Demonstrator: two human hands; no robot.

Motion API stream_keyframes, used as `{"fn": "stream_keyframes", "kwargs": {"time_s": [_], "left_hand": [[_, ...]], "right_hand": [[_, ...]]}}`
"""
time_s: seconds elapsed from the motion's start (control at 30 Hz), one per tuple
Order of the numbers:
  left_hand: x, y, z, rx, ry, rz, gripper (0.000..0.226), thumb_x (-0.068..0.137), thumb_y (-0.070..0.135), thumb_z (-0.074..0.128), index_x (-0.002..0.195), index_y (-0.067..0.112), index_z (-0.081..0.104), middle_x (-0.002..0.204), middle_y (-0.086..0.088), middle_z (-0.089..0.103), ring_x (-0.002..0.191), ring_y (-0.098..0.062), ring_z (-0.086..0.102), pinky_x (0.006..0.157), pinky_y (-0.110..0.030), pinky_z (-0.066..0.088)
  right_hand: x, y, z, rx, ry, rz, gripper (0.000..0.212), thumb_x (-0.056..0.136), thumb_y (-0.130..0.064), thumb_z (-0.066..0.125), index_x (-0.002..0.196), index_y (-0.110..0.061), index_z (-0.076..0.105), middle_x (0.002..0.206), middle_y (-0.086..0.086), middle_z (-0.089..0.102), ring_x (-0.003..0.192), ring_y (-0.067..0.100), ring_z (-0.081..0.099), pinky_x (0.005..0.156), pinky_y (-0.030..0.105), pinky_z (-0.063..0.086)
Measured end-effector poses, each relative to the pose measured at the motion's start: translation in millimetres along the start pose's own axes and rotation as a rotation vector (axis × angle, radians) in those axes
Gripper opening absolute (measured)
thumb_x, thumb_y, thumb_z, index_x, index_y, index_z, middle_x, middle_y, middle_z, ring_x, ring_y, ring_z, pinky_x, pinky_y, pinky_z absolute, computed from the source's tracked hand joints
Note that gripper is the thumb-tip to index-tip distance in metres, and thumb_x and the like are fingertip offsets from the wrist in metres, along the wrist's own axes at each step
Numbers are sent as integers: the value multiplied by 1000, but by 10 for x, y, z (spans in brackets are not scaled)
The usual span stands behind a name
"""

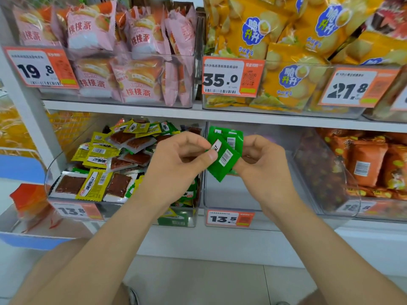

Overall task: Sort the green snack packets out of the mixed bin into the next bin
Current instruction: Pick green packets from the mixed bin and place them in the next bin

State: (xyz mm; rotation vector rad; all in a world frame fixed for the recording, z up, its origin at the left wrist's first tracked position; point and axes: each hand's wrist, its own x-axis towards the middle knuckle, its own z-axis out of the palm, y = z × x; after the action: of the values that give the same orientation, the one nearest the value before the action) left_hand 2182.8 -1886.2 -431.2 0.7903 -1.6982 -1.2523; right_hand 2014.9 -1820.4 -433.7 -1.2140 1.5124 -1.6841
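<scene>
Plainly the step in hand is the carry-over: a small bundle of green packets (pixel 224 158) is up in the air between both hands, over the divide where the mixed bin (pixel 110 211) meets the next bin (pixel 229 194).

The left hand (pixel 182 155) pinches the front packet with thumb against curled fingers, the bundle at its three o'clock. The right hand (pixel 262 159) has its fingers wrapped round the bundle's far side, the packets at its nine o'clock. I cannot tell how many packets the bundle holds.

The next bin sits at three o'clock of the mixed bin. I see no packets in the part of it that shows below the hands.

The next move, I judge, calls for shifting the bundle a little toward three o'clock and down, then letting go over the next bin. More green packets (pixel 187 194) lie at the mixed bin's five o'clock corner among the yellow packets (pixel 94 186), so the sorting looks far from done.
</scene>
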Motion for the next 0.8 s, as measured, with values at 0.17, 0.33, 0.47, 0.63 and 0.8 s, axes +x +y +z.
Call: {"fn": "stream_keyframes", "kwargs": {"time_s": [0.17,0.33,0.47,0.63,0.8], "left_hand": [[-1,52,1,-151,-17,-109,31,97,18,70,128,16,64,100,-9,78,96,-26,77,80,-46,64],[-3,6,121,-75,73,-5,22,106,21,58,124,19,71,105,-1,77,98,-21,75,78,-45,65],[-19,-58,260,38,230,90,14,101,23,68,114,24,72,101,7,77,94,-17,74,79,-48,63],[-4,-122,353,326,229,239,34,95,13,73,124,28,67,110,14,71,101,-7,68,87,-34,57],[92,-147,281,710,20,376,36,92,7,73,122,28,71,108,9,68,97,-7,63,87,-27,51]], "right_hand": [[-16,-48,-50,402,-119,218,23,84,-17,73,100,-3,66,97,19,78,87,30,78,70,34,64],[-45,-58,29,300,-134,112,41,92,-32,70,116,2,68,105,15,79,98,30,77,77,34,64],[-61,82,127,-46,14,-79,23,100,-5,67,123,-9,67,102,2,80,93,16,78,82,37,64],[-71,97,134,51,-2,198,23,102,-13,65,124,-8,61,98,1,81,93,9,76,86,28,61],[50,181,-123,-696,-106,-259,79,94,-13,71,159,-22,26,140,3,52,120,18,56,98,36,50]]}}
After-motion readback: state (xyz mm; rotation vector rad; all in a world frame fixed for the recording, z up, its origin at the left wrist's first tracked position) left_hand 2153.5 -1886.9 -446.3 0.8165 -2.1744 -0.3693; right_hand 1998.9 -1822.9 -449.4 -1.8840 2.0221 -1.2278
